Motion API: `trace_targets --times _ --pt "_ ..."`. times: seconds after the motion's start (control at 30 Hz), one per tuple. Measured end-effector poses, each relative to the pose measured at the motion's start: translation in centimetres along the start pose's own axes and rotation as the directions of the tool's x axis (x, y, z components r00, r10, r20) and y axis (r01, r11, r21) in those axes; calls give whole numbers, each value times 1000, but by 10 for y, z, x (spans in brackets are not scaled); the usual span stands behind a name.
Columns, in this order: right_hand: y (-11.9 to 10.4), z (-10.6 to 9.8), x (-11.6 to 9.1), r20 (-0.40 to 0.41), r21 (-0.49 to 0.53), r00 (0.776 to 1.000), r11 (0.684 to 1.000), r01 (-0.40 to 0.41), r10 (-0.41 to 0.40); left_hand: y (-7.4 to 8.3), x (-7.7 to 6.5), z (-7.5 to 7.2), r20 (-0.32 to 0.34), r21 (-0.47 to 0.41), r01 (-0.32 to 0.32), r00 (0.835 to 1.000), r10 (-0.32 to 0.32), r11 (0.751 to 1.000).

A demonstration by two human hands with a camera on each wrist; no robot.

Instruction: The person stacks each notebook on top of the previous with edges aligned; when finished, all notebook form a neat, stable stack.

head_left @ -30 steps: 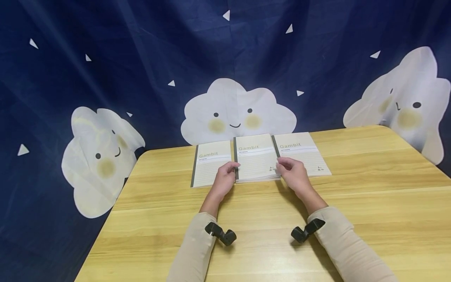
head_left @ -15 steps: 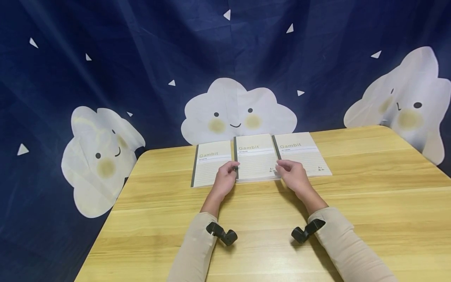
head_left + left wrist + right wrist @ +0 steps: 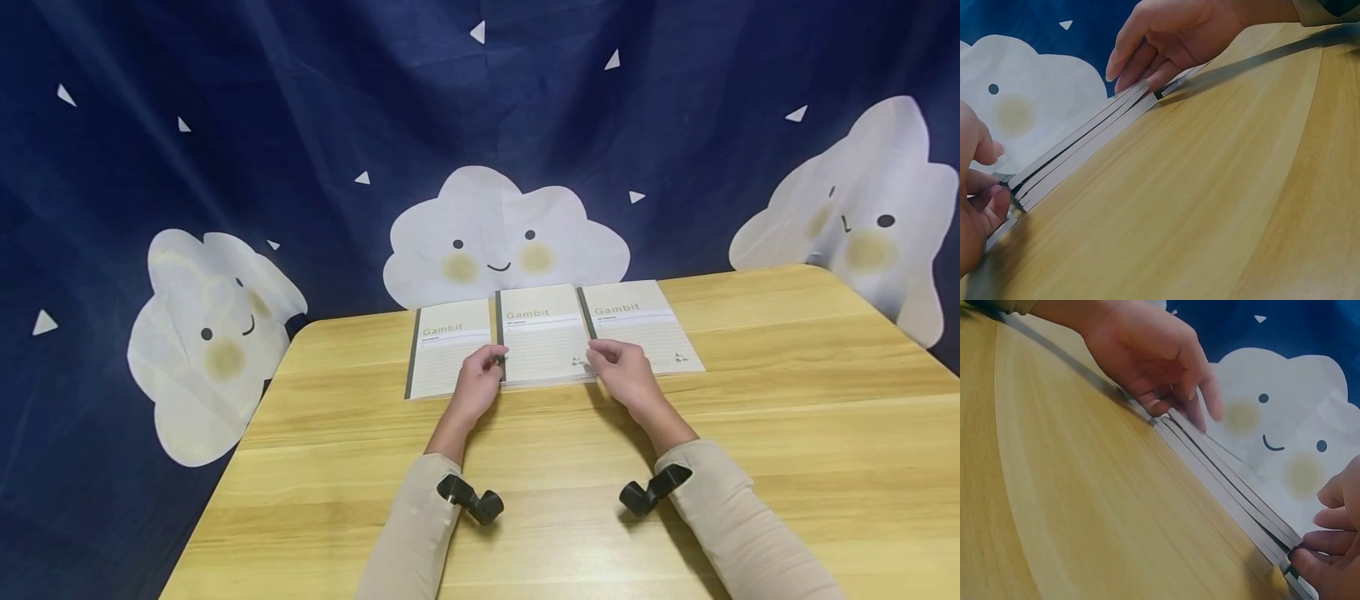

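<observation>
Middle notebook stack (image 3: 543,337): pale, rectangular printed covers, dark spine strip; layers slightly parted along the near edge; between left notebook (image 3: 452,342) and right notebook (image 3: 641,317)
Left hand (image 3: 478,383): thumb and fingers pinching the stack's spine edge
Right hand (image 3: 628,375): pinching the opposite edge
Table (image 3: 555,475): wood-grained, rounded far corners; surface extends widely sideways and toward the sleeves (image 3: 414,533)

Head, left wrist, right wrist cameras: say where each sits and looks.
Head: on the head, facing forward and down at the middle Gambit notebook stack; left hand, right hand, sleeves show.
Left wrist: worn there, facing the stack's near edge; both hands show.
Right wrist: worn there, facing that edge; both hands show.
Wrist views share that edge and cloud backdrop.
</observation>
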State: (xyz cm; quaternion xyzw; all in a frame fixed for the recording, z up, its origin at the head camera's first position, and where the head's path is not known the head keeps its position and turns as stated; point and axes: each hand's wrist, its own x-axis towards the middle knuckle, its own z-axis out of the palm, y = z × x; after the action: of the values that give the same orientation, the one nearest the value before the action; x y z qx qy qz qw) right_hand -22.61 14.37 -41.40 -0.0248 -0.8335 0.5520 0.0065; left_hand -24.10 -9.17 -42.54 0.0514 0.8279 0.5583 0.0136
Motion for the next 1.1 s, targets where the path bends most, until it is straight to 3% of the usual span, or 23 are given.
trace_targets --times 0.5,1.1 --pt "1 -1 1 -6 -35 1000 999 2 -2 0 -2 1 49 8 -10 999 9 1000" --pt "0 -4 1 9 12 1000 1000 -1 1 -1 -2 2 26 9 -14 1000 14 1000"
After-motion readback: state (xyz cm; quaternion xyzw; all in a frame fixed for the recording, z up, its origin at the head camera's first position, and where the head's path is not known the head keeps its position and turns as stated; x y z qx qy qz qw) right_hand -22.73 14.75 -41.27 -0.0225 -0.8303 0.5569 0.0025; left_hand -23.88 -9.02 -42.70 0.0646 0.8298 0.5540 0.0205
